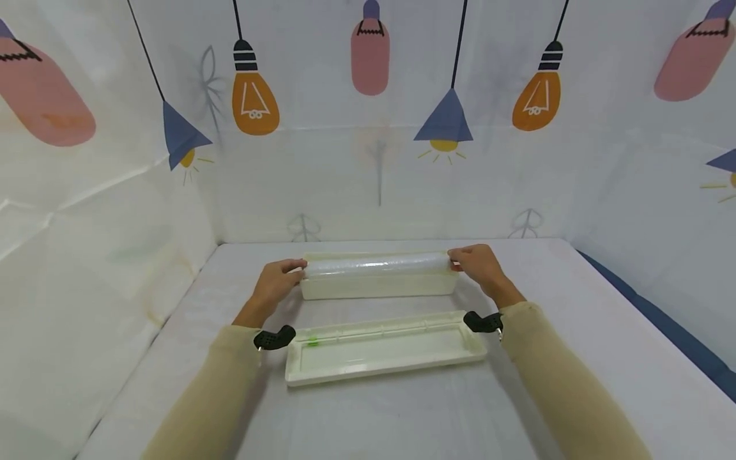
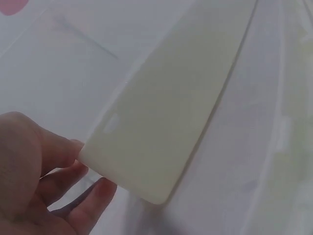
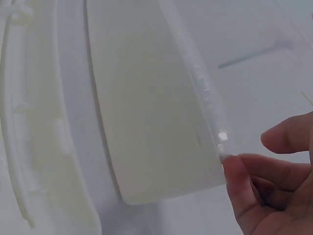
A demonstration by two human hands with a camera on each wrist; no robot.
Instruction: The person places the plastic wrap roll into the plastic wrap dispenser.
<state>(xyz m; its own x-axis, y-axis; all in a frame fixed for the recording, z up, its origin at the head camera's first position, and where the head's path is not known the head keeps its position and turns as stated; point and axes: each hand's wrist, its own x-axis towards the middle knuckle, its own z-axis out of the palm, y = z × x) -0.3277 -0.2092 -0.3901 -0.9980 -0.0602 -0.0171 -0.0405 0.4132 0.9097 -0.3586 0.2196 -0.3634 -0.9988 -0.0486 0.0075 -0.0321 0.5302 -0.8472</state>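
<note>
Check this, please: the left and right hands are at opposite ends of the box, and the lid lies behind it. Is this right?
Not quite: in the head view, the lid lies on the near side of the box. The left hand and right hand are at opposite ends, as you say.

A clear, glossy plastic-wrap roll (image 1: 376,264) lies lengthwise along the open top of a long cream box (image 1: 379,287), showing above its front wall. The box sits near the table's (image 1: 391,421) far edge, roughly parallel to it. The matching lid (image 1: 385,350) — off, recessed side up, green-marked — lies slightly aslant, nearer the front edge.
</note>
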